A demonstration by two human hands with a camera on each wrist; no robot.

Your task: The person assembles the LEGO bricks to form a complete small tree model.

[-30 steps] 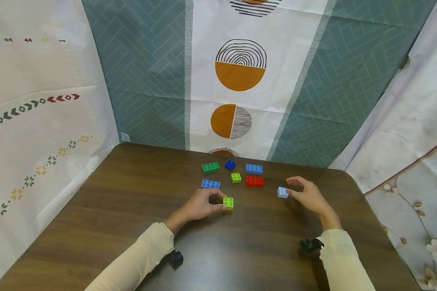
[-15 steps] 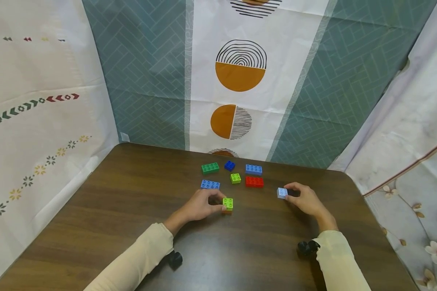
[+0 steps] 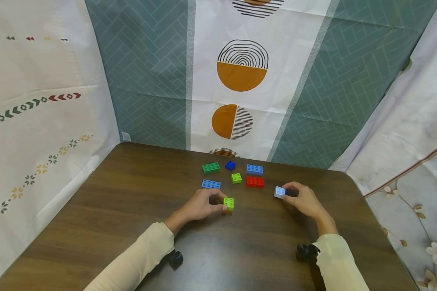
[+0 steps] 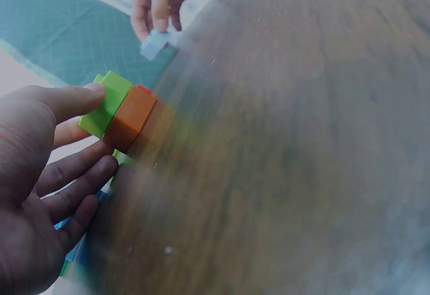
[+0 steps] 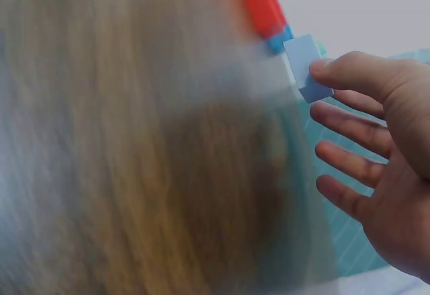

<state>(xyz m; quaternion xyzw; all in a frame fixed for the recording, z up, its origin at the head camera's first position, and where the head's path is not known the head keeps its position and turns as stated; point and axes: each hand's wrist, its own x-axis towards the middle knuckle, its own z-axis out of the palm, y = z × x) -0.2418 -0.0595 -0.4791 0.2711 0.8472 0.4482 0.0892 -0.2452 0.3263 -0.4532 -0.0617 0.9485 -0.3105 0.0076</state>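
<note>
Right hand [image 3: 303, 199] pinches the pale blue brick [image 3: 279, 192]; left hand [image 3: 200, 205] pinches the lime-on-orange stack [image 3: 228, 204] — light, rigid, smooth plastic, likely best gripped by opposite side walls.

Both wrist views are smeared: the table [image 4: 282, 147] is a brown blur, its grain lost. The orange brick [image 4: 130, 118] under the lime brick [image 4: 107, 102] barely peeks out from the head camera. Right wrist view, the pale blue brick [image 5: 306, 66] is soft-edged, studs unreadable, and the right hand [image 5: 376, 167] is cut by the frame's edge. The left hand [image 4: 40, 194] is cropped too.
</note>
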